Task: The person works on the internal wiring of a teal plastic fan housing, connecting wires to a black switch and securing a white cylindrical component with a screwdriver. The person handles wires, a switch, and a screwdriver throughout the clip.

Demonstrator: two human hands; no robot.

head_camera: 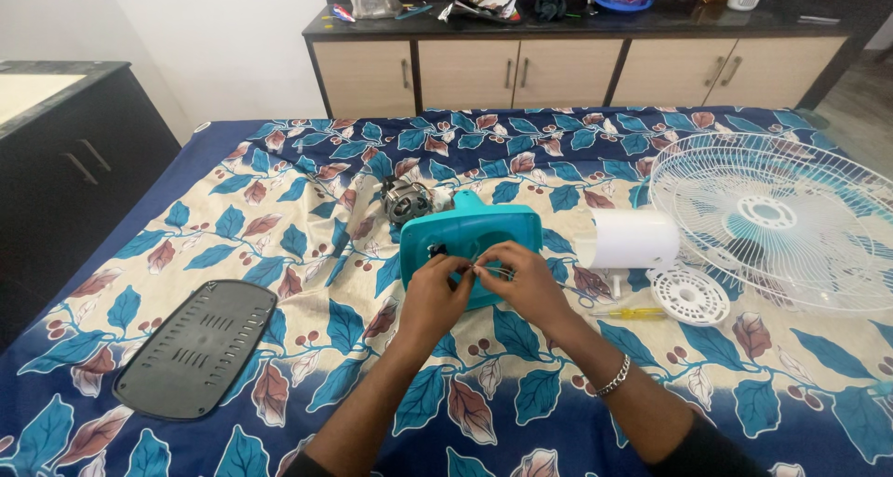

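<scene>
A teal plastic fan base housing (484, 231) lies on the leaf-patterned bedsheet (307, 217), with a metal fan motor (406, 199) just behind its left corner. My left hand (433, 291) and my right hand (523, 277) meet over the housing's front, fingertips pinching thin wires (491, 271) that run from it. A bracelet sits on my right wrist.
A dark grey vented base plate (197, 347) lies at the left. A white cylindrical cover (634, 238), a small round white grille piece (689, 296), a yellow screwdriver (633, 313) and a large white fan guard (777, 217) lie at the right. A cabinet stands behind.
</scene>
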